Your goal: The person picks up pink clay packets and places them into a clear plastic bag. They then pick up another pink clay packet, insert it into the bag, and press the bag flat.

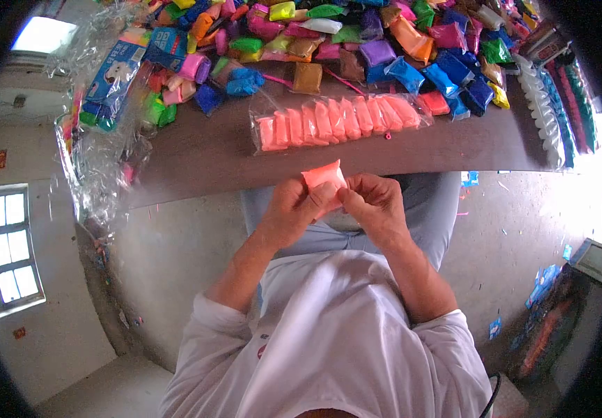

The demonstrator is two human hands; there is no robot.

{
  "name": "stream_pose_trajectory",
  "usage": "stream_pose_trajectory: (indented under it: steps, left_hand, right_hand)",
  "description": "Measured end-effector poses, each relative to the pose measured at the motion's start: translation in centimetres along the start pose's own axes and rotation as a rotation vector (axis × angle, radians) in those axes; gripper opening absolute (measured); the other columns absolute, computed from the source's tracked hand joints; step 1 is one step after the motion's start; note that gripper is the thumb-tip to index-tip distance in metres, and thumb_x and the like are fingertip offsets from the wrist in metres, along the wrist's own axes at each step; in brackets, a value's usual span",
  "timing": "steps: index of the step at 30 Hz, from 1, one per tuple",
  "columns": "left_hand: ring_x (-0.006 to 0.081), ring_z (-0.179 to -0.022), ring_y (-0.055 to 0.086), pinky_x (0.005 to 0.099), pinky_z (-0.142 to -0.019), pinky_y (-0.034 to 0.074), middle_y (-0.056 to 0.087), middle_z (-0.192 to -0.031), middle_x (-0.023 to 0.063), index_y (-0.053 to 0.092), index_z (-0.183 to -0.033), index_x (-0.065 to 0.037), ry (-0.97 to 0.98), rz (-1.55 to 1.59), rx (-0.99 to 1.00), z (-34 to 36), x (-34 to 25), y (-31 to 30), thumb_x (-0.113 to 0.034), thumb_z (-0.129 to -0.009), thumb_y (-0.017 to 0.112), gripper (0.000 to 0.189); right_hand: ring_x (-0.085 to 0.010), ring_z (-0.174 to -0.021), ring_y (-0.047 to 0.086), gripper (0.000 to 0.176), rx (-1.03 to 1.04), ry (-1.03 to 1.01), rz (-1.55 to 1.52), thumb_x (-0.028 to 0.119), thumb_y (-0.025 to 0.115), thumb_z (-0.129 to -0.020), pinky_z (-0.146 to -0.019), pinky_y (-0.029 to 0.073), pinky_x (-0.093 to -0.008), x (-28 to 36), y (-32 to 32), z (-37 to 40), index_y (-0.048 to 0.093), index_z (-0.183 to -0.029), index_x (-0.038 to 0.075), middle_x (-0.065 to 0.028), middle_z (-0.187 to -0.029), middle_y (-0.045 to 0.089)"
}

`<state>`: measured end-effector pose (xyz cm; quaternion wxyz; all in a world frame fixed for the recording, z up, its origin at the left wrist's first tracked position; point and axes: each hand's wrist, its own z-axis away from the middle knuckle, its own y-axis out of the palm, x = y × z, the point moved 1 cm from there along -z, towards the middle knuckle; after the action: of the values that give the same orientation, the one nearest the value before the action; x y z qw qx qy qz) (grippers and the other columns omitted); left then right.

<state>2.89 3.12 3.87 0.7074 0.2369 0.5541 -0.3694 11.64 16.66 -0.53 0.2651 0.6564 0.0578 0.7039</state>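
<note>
A small coral-pink packet (324,175) is held between both hands, just in front of the table edge and above the lap. My left hand (294,205) pinches its left side, with the thumb across its face. On the right side, my right hand (376,202) grips the packet's edge between thumb and curled fingers. Beyond the hands, a clear plastic bag (255,129) lies on the dark table (203,150), holding a row of several similar coral-pink packets (329,120). A tiny pink ring-shaped piece (388,136) is beside the bag.
Many coloured packets (308,76) are heaped along the table's far side. Crumpled clear plastic (71,153) and a blue printed package (116,70) are at the left. Strips of white packaging (541,111) stand at the right. Scraps (542,284) lie on the floor.
</note>
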Motion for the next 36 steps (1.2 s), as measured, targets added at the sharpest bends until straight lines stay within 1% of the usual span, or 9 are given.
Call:
stream_pose_trajectory:
  steps: [6,9,14,16,18,21,25,34,36]
  left_hand:
    - [0.0032,-0.058,0.044,0.0206,-0.047,0.034,0.052,-0.069,-0.0041,0.060,-0.093,-0.004,0.177,-0.080,-0.031,-0.3,0.1,0.3,-0.035,-0.096,0.055,0.032]
    - [0.0035,-0.058,0.044,0.0213,-0.048,0.035,0.052,-0.069,-0.0034,0.060,-0.093,-0.003,0.060,-0.004,-0.044,-0.1,0.1,0.1,-0.035,-0.096,0.054,0.032]
    - [0.0033,-0.057,0.044,0.0210,-0.047,0.035,0.052,-0.069,-0.0031,0.061,-0.096,-0.003,0.067,-0.024,0.012,-0.3,0.5,-0.1,-0.036,-0.096,0.054,0.033]
    - [0.0032,-0.057,0.044,0.0207,-0.047,0.035,0.053,-0.068,-0.0030,0.062,-0.097,-0.003,0.092,-0.021,0.033,-0.2,0.3,0.1,-0.036,-0.096,0.054,0.034]
    - [0.0032,-0.056,0.044,0.0205,-0.046,0.034,0.052,-0.067,-0.0036,0.063,-0.094,-0.004,0.001,0.052,-0.108,0.2,-0.1,0.4,-0.036,-0.096,0.054,0.034]
    - [0.0032,-0.054,0.044,0.0209,-0.044,0.034,0.052,-0.066,-0.0041,0.062,-0.095,-0.004,-0.058,0.039,-0.074,0.2,0.0,0.0,-0.036,-0.096,0.054,0.033]
    - [0.0029,-0.053,0.043,0.0212,-0.044,0.033,0.052,-0.065,-0.0048,0.061,-0.097,-0.004,0.008,0.003,-0.035,-0.1,0.7,-0.1,-0.036,-0.095,0.055,0.033]
    - [0.0024,-0.053,0.041,0.0202,-0.044,0.031,0.051,-0.068,-0.0059,0.061,-0.100,-0.005,0.047,-0.012,-0.003,-0.6,0.8,0.3,-0.035,-0.093,0.057,0.032]
    - [0.0023,-0.053,0.043,0.0201,-0.043,0.033,0.051,-0.065,-0.0051,0.061,-0.091,-0.005,0.060,0.023,-0.026,-0.5,0.7,0.5,-0.037,-0.095,0.055,0.033]
  right_hand:
    - [-0.0011,-0.060,0.045,0.012,0.051,0.037,-0.004,0.007,0.059,-0.089,-0.049,0.033,-0.0183,-0.1,-0.9,0.2,0.066,-0.091,-0.002,0.0039,-0.074,0.060]
    - [-0.0009,-0.060,0.045,0.012,0.032,0.038,0.008,0.005,0.057,-0.087,-0.049,0.033,-0.0181,0.2,-0.4,0.2,0.066,-0.091,-0.002,0.0041,-0.075,0.060]
    - [-0.0011,-0.060,0.045,0.014,0.021,0.020,0.039,0.004,0.055,-0.086,-0.049,0.033,-0.0180,-0.6,-0.9,0.1,0.066,-0.091,-0.001,0.0041,-0.075,0.060]
    - [-0.0019,-0.063,0.049,0.013,0.075,0.059,0.039,0.005,0.056,-0.087,-0.052,0.037,-0.0178,-0.8,-1.2,0.0,0.066,-0.092,-0.001,0.0027,-0.077,0.061]
    - [-0.0025,-0.065,0.051,0.013,0.089,0.053,-0.026,0.007,0.057,-0.088,-0.055,0.040,-0.0181,0.2,-0.8,0.1,0.066,-0.092,-0.001,0.0015,-0.079,0.063]
    - [-0.0037,-0.069,0.055,0.012,0.057,0.059,-0.106,0.008,0.059,-0.088,-0.061,0.044,-0.0189,-0.2,-0.8,0.2,0.065,-0.092,-0.002,-0.0008,-0.082,0.065]
    - [-0.0047,-0.070,0.056,0.011,-0.052,0.010,-0.063,0.008,0.063,-0.088,-0.064,0.046,-0.0198,0.2,-0.5,0.5,0.065,-0.091,-0.002,-0.0016,-0.083,0.065]
    - [-0.0055,-0.068,0.053,0.012,0.043,0.084,0.037,0.008,0.061,-0.088,-0.064,0.043,-0.0184,0.2,-1.6,0.7,0.064,-0.092,-0.003,-0.0008,-0.082,0.064]
    - [-0.0052,-0.068,0.053,0.012,0.062,0.051,-0.037,0.007,0.061,-0.088,-0.064,0.044,-0.0185,0.2,-1.5,0.6,0.064,-0.093,-0.003,-0.0007,-0.083,0.064]
